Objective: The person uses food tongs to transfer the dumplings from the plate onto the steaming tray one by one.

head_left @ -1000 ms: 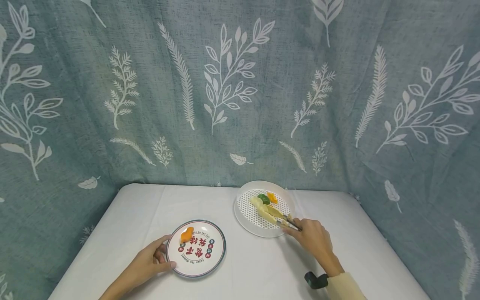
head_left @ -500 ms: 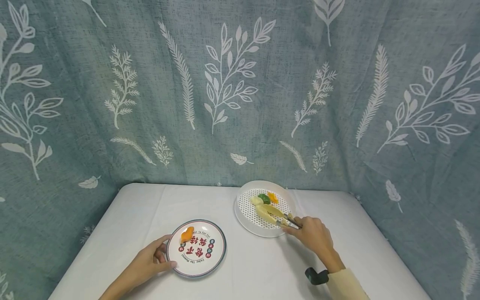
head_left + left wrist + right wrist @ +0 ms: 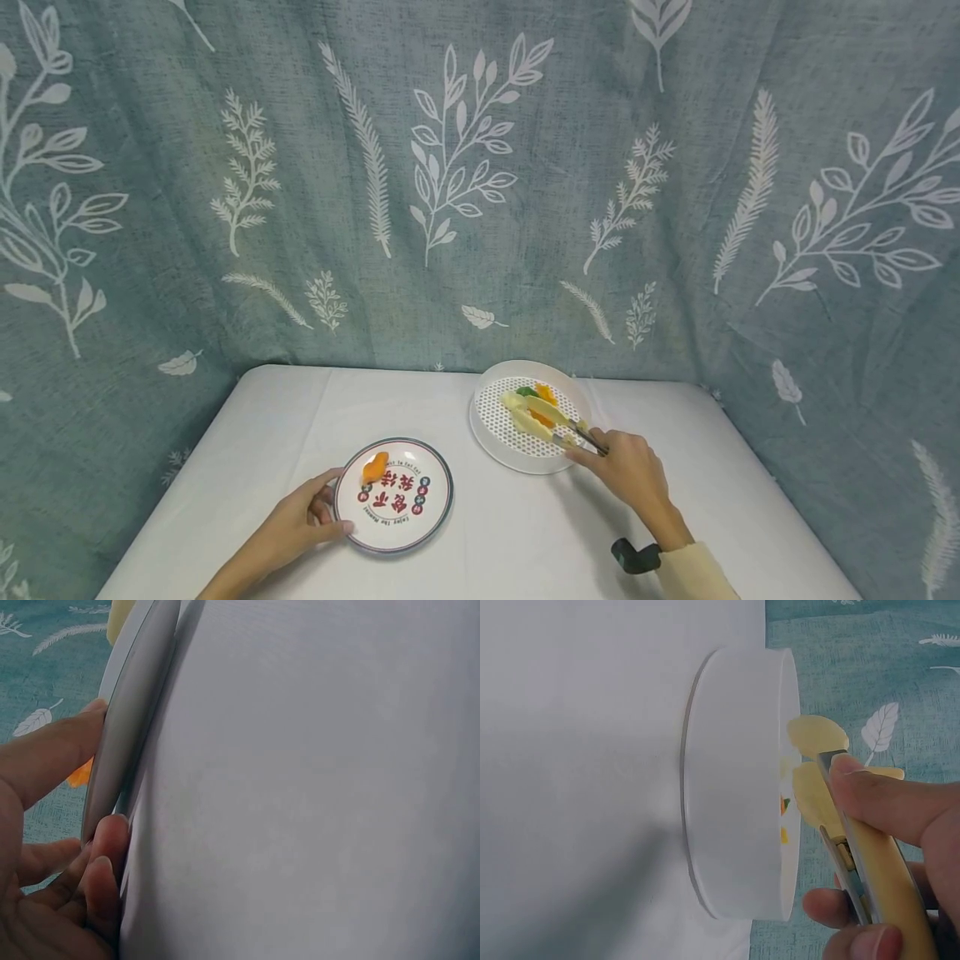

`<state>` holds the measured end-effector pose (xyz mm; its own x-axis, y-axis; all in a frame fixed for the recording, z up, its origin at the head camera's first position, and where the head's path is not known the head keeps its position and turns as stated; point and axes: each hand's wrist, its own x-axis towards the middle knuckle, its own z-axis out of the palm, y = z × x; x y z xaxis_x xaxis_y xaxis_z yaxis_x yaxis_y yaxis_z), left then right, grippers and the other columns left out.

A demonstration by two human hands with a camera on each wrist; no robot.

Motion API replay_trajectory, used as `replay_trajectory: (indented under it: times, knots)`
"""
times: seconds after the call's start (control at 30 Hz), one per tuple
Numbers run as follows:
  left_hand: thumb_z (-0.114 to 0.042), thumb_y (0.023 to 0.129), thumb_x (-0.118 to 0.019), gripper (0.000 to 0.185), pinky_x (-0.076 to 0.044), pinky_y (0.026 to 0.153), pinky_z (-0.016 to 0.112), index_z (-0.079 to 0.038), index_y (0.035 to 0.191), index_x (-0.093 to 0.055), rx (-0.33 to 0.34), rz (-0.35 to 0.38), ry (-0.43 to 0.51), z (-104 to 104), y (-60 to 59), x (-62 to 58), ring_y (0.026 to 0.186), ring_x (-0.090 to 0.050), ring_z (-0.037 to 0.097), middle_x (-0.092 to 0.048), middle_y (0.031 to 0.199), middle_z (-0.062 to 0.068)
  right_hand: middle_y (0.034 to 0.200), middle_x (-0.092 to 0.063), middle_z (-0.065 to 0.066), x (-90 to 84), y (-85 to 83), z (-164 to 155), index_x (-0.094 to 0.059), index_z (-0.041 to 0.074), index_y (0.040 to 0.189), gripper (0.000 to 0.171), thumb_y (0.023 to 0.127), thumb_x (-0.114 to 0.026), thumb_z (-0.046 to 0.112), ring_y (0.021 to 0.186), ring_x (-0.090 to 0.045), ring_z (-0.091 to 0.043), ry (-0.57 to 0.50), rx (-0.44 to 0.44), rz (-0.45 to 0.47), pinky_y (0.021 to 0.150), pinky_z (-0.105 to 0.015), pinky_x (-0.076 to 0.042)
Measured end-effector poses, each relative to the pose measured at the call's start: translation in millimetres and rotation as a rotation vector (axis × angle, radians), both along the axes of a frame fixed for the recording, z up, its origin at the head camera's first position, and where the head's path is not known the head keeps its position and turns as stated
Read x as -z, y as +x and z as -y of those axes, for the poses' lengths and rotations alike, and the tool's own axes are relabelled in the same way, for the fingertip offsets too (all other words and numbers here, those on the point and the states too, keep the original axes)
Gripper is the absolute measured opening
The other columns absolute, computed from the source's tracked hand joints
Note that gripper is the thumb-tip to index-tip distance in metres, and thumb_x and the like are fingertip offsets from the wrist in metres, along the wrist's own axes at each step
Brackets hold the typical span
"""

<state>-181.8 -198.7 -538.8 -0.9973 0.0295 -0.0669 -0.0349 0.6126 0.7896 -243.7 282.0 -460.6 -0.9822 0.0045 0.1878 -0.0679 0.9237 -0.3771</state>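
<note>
My left hand [image 3: 300, 525] grips the left rim of a printed plate [image 3: 393, 496], thumb on top [image 3: 52, 754] and fingers under the edge. One orange food piece [image 3: 374, 467] lies on that plate. My right hand [image 3: 626, 471] holds yellow tongs [image 3: 551, 421] over a white perforated dish [image 3: 495, 417]. The tong tips reach in among an orange piece [image 3: 545, 392], a green piece [image 3: 527, 390] and a pale yellow piece [image 3: 514, 402]. In the right wrist view my fingers [image 3: 885, 806] pinch the tongs [image 3: 870, 862] beside the dish wall [image 3: 739, 780].
Both dishes stand on a table with a white cloth [image 3: 495, 542]. A grey-green leaf-print curtain [image 3: 450, 183] closes the back and both sides. A black band [image 3: 634, 556] sits on my right wrist.
The right hand has pushed the tongs a little further into the white dish, towards the orange and green pieces. The left hand and printed plate have stayed put.
</note>
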Motion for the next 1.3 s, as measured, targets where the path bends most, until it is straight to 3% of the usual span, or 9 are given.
replay_trajectory:
  times: [0.57,1.07,1.3]
  knots:
    - [-0.040,0.069,-0.095,0.098,-0.046,0.065,0.027,-0.007,0.149,-0.050,0.004,-0.001,0.000,-0.2,-0.9,1.3,0.078,-0.052,0.016,-0.061,0.099,-0.002,0.064,-0.039,0.005,-3.8,10.7,35.8,-0.076,0.006,0.123,0.065,0.079,-0.085,0.053,0.059,-0.036,-0.013,-0.035,-0.099,-0.079,0.052,-0.029,-0.027]
    - [-0.038,0.069,-0.096,0.098,-0.046,0.065,0.027,-0.007,0.149,-0.050,-0.010,0.005,-0.020,-1.1,0.8,1.0,0.078,-0.051,0.015,-0.061,0.100,-0.001,0.060,-0.039,0.009,7.7,18.9,75.5,-0.080,0.012,0.116,0.059,0.074,-0.089,0.052,0.056,-0.035,-0.008,-0.064,-0.190,-0.100,0.049,-0.027,-0.028]
    - [-0.039,0.069,-0.096,0.097,-0.046,0.067,0.027,-0.008,0.149,-0.050,-0.008,0.007,-0.011,-1.6,0.5,0.0,0.080,-0.052,0.015,-0.061,0.101,-0.002,0.060,-0.034,0.014,14.7,22.5,92.3,-0.081,0.019,0.097,0.042,0.074,-0.088,0.053,0.056,-0.031,-0.003,-0.029,-0.303,-0.123,0.049,-0.024,-0.026]
